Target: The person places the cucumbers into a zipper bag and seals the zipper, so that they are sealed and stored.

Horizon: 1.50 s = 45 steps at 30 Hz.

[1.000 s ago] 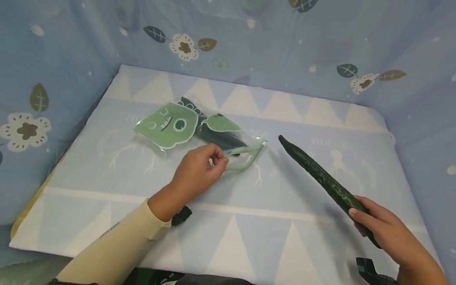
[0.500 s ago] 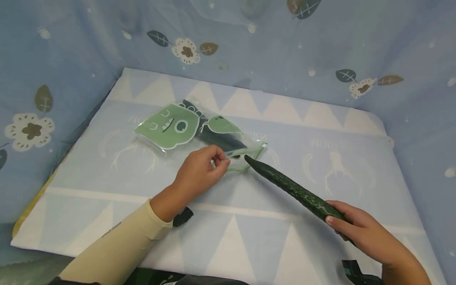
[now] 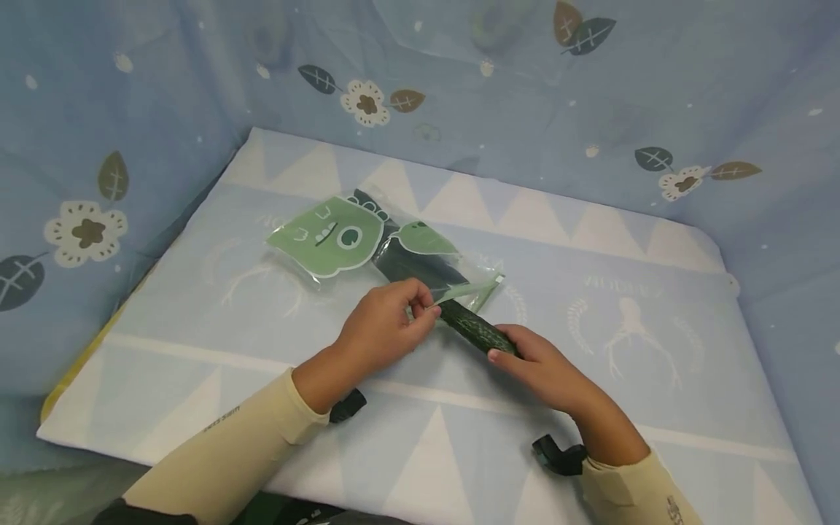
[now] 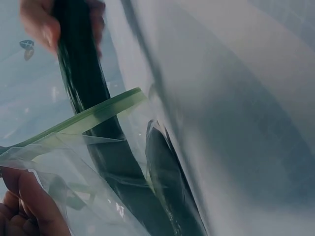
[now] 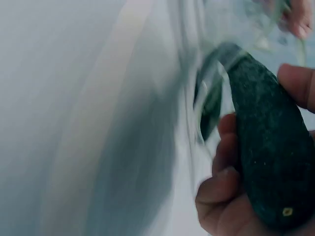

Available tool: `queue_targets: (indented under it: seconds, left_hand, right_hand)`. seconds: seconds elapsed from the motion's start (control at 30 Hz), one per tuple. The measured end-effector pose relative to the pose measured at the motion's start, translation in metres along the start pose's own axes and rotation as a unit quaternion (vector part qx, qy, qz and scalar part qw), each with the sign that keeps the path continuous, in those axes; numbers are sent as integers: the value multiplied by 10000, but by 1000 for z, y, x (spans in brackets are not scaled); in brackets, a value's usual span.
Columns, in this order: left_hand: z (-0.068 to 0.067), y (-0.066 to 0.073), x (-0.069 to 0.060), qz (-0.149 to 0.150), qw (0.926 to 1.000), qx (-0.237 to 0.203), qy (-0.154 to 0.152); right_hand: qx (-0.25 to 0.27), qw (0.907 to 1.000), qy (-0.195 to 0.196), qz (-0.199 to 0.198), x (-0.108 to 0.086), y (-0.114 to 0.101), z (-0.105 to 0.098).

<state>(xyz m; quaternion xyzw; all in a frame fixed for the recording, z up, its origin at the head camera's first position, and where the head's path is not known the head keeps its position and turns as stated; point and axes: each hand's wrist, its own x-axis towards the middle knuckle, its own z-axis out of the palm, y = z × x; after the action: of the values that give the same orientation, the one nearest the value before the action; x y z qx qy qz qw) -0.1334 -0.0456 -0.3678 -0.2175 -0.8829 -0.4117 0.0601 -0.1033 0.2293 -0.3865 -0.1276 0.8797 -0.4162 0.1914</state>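
Note:
A long dark green cucumber (image 3: 477, 328) lies partly inside a clear zip bag (image 3: 328, 237) printed with a green cartoon face. My right hand (image 3: 547, 368) grips the cucumber near its outer end, fingers curled round it in the right wrist view. With thumb and fingers my left hand (image 3: 387, 321) pinches the bag's edge beside its green zip strip (image 4: 98, 109). A second dark green cucumber (image 4: 165, 172) is inside the bag, next to the first in the left wrist view. The far end of the held cucumber shows only through the plastic.
The bag lies on a padded mat (image 3: 407, 467) with pale blue and white triangles. Blue floral fabric (image 3: 525, 95) stands round its back and sides. A black strap piece (image 3: 558, 458) is at the right wrist, and another black piece (image 3: 348, 406) is by the left.
My right hand has moved left, sliding the cucumber's tip through the bag's mouth and much of its length inside. The left hand keeps its pinch on the bag's edge.

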Motion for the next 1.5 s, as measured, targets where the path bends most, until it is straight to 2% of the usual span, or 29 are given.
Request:
queue_targets:
  seconds: [0.23, 0.4, 0.5, 0.57, 0.63, 0.8, 1.03, 1.2, 1.5]
  left_hand:
    - [1, -1, -4, 202, 9997, 73, 77]
    - [3, -2, -4, 280, 9995, -13, 111]
    - [2, -2, -3, 317, 9993, -132, 141]
    - [2, -3, -4, 360, 9991, -201, 134]
    - [3, -3, -4, 425, 9987, -254, 119]
    - [3, -3, -6, 474, 9986, -246, 32]
    - [3, -5, -7, 522, 9985, -128, 105]
    - [2, -4, -7, 652, 9978, -105, 50]
    - [0, -6, -9, 839, 9964, 100, -65]
  right_hand:
    - [-89, 9998, 155, -106, 46, -16, 22]
    - [-27, 9988, 282, -407, 70, -23, 31]
    - [105, 9985, 292, -443, 82, -29, 34]
    - [147, 9985, 343, -402, 88, -31, 36]
    - [-21, 9985, 383, -397, 95, -34, 38]
    - [-820, 9938, 466, -596, 110, -42, 43]
    - [-1514, 9825, 698, -830, 128, -56, 48]
    - [-1940, 9726, 1030, -764, 139, -62, 52]
    - [-1619, 9809, 1027, -337, 149, -72, 59]
